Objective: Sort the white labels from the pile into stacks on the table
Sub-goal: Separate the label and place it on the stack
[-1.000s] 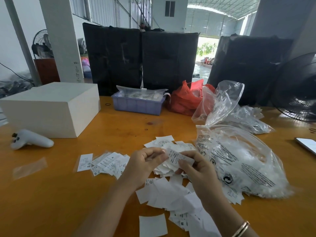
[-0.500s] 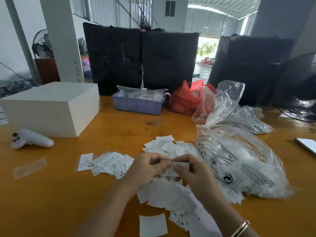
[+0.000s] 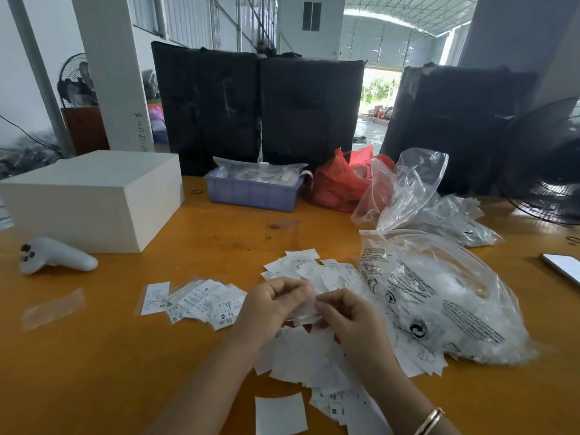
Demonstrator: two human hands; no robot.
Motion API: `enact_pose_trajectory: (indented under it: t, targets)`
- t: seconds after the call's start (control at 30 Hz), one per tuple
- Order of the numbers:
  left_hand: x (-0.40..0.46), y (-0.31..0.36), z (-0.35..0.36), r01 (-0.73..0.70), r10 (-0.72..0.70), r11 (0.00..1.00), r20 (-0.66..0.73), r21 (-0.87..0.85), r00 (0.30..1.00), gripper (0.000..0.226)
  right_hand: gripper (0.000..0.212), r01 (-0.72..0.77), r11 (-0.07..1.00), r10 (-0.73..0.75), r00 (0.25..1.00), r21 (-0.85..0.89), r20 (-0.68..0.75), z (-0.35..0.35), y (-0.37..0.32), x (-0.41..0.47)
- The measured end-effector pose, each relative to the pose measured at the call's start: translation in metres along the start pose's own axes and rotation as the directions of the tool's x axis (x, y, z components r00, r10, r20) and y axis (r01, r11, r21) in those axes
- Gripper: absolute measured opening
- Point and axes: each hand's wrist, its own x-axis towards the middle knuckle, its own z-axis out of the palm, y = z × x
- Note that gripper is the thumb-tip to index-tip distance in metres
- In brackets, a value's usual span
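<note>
- Pinched between both hands at table centre, a blurred label point(image 3: 306, 307) is gripped by left hand point(image 3: 271, 309) and right hand point(image 3: 348, 315), fingers curled.
- At 9 o'clock lies the fanned XS/S stack point(image 3: 201, 301).
- At 12 and 6 o'clock sits the unsorted pile point(image 3: 314, 271).
- Step, I judge: reading the size; next, placing it on its matching stack.

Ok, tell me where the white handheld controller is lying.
In the head view, the white controller lies on the orange table at far left, just in front of the white box and left of the fanned-out labels.
</note>
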Motion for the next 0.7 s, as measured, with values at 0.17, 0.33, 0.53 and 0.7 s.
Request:
enact_pose_trajectory:
  t: [0.17,0.33,0.53,0.7]
  targets:
    - [0.0,-0.001,0.0,0.071,-0.071,0.993,0.003,-0.096,0.997,0.007,0.022,0.049,0.998,-0.05,0.998,-0.03,-0.033,0.0,0.001,0.0]
    - [0.003,0.004,-0.013,0.052,-0.052,0.999,0.099,0.005,0.994,0.01,0.022,0.066,0.995,-0.069,0.997,-0.074,-0.03,-0.002,0.0,0.002]
    - [0.015,-0.003,-0.052,-0.011,0.167,0.833,-0.232,0.554,0.958,0.013,0.022,0.279,0.837,-0.424,0.875,-0.471,-0.233,-0.036,-0.014,0.013]
    - [0.02,-0.018,-0.068,0.192,0.213,0.447,-0.312,0.874,0.926,0.027,0.027,0.022,0.621,-0.436,0.84,-0.783,-0.323,-0.085,-0.01,0.033]
